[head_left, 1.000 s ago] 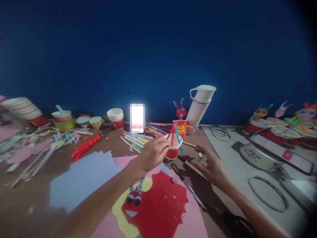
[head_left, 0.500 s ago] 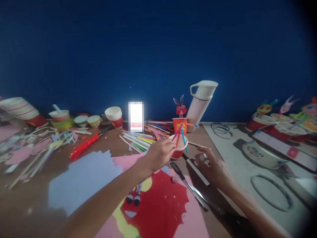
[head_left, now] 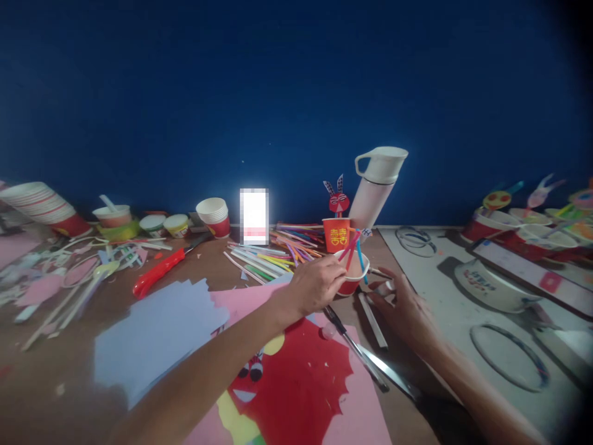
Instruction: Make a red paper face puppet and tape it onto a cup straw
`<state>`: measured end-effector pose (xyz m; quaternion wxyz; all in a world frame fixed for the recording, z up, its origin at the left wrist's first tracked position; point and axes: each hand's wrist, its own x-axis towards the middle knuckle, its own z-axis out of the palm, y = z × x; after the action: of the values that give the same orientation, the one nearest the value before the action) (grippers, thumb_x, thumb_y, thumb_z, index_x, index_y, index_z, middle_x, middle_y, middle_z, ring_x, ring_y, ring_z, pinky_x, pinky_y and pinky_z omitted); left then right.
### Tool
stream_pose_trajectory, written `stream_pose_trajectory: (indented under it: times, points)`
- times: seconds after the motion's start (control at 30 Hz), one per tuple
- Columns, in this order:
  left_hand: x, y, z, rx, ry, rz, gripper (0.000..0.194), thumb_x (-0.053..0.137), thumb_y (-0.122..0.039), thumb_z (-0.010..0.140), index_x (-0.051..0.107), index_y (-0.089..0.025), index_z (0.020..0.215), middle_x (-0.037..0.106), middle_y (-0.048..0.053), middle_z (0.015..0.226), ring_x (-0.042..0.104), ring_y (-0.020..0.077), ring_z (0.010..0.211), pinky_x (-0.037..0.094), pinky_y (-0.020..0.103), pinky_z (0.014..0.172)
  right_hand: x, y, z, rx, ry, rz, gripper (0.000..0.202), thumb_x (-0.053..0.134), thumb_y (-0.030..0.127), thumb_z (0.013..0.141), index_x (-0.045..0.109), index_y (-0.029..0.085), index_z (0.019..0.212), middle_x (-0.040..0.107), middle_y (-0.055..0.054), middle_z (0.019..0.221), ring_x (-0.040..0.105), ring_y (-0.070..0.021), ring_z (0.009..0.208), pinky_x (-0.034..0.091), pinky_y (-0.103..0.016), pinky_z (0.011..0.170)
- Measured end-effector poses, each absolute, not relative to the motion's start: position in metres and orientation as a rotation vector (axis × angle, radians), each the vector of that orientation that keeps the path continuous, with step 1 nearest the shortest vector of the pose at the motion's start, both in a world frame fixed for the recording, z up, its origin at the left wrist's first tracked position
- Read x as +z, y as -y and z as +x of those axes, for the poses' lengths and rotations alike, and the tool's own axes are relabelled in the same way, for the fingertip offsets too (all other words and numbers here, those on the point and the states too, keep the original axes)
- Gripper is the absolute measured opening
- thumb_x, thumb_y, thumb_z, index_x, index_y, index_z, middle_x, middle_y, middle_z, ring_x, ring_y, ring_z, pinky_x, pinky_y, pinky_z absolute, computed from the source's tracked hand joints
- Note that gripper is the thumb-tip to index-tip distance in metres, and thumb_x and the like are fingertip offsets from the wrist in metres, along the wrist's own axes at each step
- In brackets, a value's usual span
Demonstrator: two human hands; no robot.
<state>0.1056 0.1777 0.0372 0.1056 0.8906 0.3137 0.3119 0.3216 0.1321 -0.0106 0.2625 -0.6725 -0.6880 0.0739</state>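
My left hand is closed at the left side of a red-and-white paper cup, its fingers gripping near the rim. Thin pink and blue strips stand up out of this cup, and a small white paper piece with dark marks shows near their top. Just right of the cup, my right hand has its thumb and fingers apart; a light band shows at its fingers. A thin stick lies close to its fingertips. Behind the cup stands a red cup with a red paper face.
Scissors and a cutter lie before my hands. Red paper covers pink paper, with blue sheets to the left. A white flask stands behind. Colourful straws and a red-handled knife lie further left.
My left hand has shifted the cup with the strips to the right. My right hand has moved slightly, and the gap between it and the cup is smaller.
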Motion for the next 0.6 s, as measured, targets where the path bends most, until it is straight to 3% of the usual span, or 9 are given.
stream_pose_trajectory:
  times: [0.23,0.5,0.6]
  points:
    - [0.046,-0.172,0.085,0.963,-0.973,2.568,0.022,0.049,-0.019,0.085,0.058,-0.018,0.105,0.057,0.008,0.11,0.06,0.0164,0.088,0.052,0.028,0.069,-0.016,-0.131,0.32,0.107,1.833,-1.821,0.056,0.052,0.045,0.079,0.036,0.024,0.128,0.069,-0.005,0.092,0.065,-0.0209,0.064,0.046,-0.028,0.053]
    - [0.063,-0.135,0.013,0.973,-1.077,2.459,0.018,0.047,-0.015,0.086,0.059,-0.017,0.099,0.06,0.005,0.099,0.058,0.0143,0.09,0.049,0.026,0.077,-0.014,-0.129,0.321,0.117,1.87,-1.92,0.053,0.052,0.043,0.079,0.038,0.025,0.127,0.068,-0.004,0.089,0.065,-0.0218,0.065,0.045,-0.029,0.054]
    - [0.065,-0.114,-0.018,0.9,-1.218,2.358,0.018,0.047,-0.014,0.086,0.06,-0.019,0.098,0.06,0.004,0.098,0.058,0.0131,0.088,0.048,0.023,0.073,-0.014,-0.13,0.321,0.116,1.871,-1.903,0.051,0.051,0.043,0.079,0.039,0.025,0.126,0.068,-0.003,0.088,0.064,-0.021,0.064,0.045,-0.029,0.054]
